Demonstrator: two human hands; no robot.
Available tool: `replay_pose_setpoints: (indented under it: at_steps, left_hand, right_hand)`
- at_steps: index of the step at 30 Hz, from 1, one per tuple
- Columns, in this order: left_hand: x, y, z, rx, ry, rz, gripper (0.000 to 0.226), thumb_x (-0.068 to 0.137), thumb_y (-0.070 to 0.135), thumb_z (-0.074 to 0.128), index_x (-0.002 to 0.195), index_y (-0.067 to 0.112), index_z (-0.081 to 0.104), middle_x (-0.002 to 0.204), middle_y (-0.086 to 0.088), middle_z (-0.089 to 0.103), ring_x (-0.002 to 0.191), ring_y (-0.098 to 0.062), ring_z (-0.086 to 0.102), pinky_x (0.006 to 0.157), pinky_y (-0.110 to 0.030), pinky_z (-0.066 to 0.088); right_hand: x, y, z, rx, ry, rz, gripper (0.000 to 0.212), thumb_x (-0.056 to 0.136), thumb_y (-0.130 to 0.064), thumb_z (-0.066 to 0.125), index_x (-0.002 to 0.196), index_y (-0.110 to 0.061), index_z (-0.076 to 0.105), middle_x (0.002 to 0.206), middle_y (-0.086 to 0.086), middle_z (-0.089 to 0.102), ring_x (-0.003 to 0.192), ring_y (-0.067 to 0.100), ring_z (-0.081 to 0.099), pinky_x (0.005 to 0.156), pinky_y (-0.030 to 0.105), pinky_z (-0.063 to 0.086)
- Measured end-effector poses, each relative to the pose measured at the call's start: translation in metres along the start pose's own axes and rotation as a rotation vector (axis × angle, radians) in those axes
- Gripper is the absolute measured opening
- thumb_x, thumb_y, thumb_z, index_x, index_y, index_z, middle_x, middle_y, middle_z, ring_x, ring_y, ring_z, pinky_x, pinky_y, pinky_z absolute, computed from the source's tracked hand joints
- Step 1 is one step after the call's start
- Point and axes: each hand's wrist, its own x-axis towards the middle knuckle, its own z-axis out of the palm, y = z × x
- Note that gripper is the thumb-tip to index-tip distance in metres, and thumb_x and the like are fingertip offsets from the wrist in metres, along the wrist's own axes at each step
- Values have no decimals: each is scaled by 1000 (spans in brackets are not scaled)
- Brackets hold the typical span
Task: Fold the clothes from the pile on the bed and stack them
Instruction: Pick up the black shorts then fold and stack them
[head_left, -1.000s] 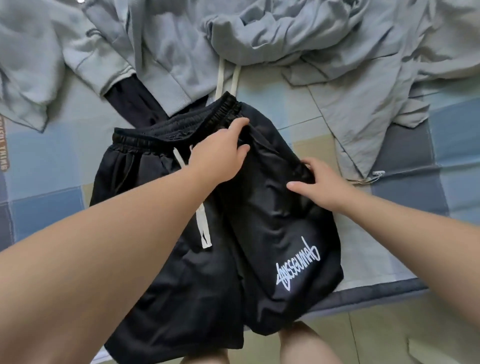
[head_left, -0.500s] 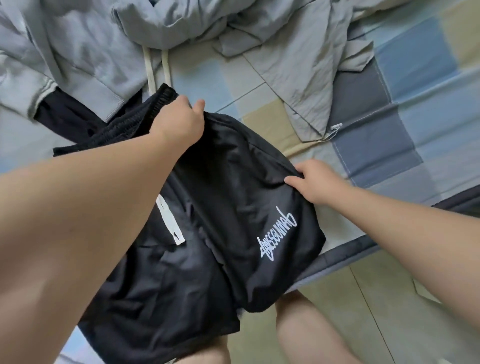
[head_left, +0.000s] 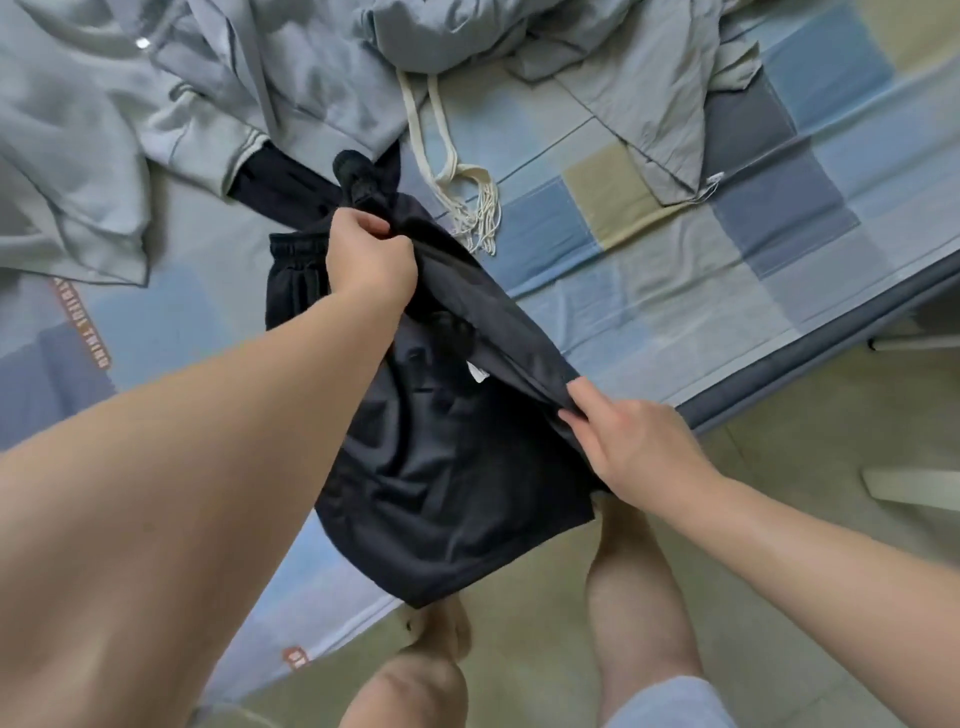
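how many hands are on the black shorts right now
2. The left hand grips the black shorts at the waistband end; the right hand pinches their edge lower down, near the side of the bed.

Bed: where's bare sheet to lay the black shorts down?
Biggest free patch: checked blue patchwork sheet right of the black fabric shorts, bordered by the cream fringed drawcords, the grey shirt's hem and the dark bed edge. Smaller one left, below the grey hoodie. Far side is crowded with clothes.

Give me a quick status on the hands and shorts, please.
Left grip holds black fabric shorts at waistband. Right grip pinches their side edge. Crumpled grey clothes pile lies beyond, nothing blocking.
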Motion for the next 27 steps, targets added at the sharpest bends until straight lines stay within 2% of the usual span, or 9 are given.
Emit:
replay_pose_setpoints:
  at_steps: [6, 9, 12, 14, 16, 18, 22, 25, 27]
  left_hand:
    - [1, -90, -76, 29, 7, -23, 26, 94, 9, 49, 117, 21, 48, 101, 6, 53, 81, -10, 52, 65, -23, 39]
    - [10, -130, -95, -33, -70, -78, 49, 96, 22, 58, 141, 22, 38, 123, 3, 57, 106, -20, 59, 92, -31, 47]
    - [2, -165, -101, -90, -147, -160, 83, 88, 44, 71, 153, 23, 23, 142, -1, 50, 121, -23, 57, 106, -42, 46]
    - [-10, -185, -101, -104, -163, -153, 85, 82, 47, 76, 147, 21, 27, 137, 1, 54, 118, -21, 59, 105, -42, 48]
    - [-25, -210, -97, -58, -184, -190, 77, 80, 43, 80, 137, 18, 35, 127, 1, 56, 112, -23, 60, 102, -43, 49]
    - [-40, -227, -88, 1, -238, -258, 75, 73, 44, 83, 130, 17, 42, 123, 1, 59, 112, -26, 60, 100, -46, 51]
    - [-63, -255, -79, 28, -398, -340, 41, 83, 30, 78, 117, 15, 60, 110, -1, 67, 103, -28, 64, 93, -46, 57]
    - [-80, -262, -81, -67, -260, -334, 20, 95, 31, 62, 112, 21, 57, 107, 4, 65, 104, -28, 63, 96, -48, 55]
    - [-92, -266, -83, -273, -278, -440, 34, 90, 41, 66, 117, 23, 58, 111, 6, 68, 105, -25, 65, 96, -49, 54]
  right_hand:
    - [-33, -112, 78, 103, -206, -38, 22, 99, -26, 58, 97, -26, 36, 61, -8, 46, 53, 28, 57, 41, 34, 37]
    - [-29, -147, 102, 196, -446, -20, 28, 103, -33, 49, 130, -30, 44, 99, -8, 67, 94, 22, 62, 74, 38, 48]
    - [-30, -156, 120, 152, -442, -23, 51, 95, -43, 60, 142, -31, 44, 141, -10, 50, 132, 17, 42, 103, 38, 37]
    - [-33, -150, 129, 81, -437, 141, 68, 89, -53, 64, 147, -35, 34, 157, -7, 26, 147, 20, 20, 113, 46, 31]
    - [-40, -142, 142, 20, -521, 290, 77, 87, -56, 66, 149, -37, 25, 160, -3, 13, 147, 25, 16, 111, 50, 34]
    - [-46, -134, 148, -13, -564, 350, 77, 87, -51, 69, 148, -35, 25, 153, -1, 20, 135, 28, 31, 98, 46, 45]
    - [-51, -130, 155, 11, -561, 341, 45, 94, -33, 64, 131, -25, 40, 122, 0, 43, 107, 26, 52, 75, 38, 51]
    - [-43, -126, 150, 99, -693, 304, 32, 97, -33, 57, 127, -28, 48, 118, -3, 52, 106, 24, 55, 83, 40, 50]
    - [-40, -124, 149, 178, -737, 246, 31, 98, -30, 54, 129, -30, 53, 122, -6, 55, 113, 22, 55, 92, 41, 49]
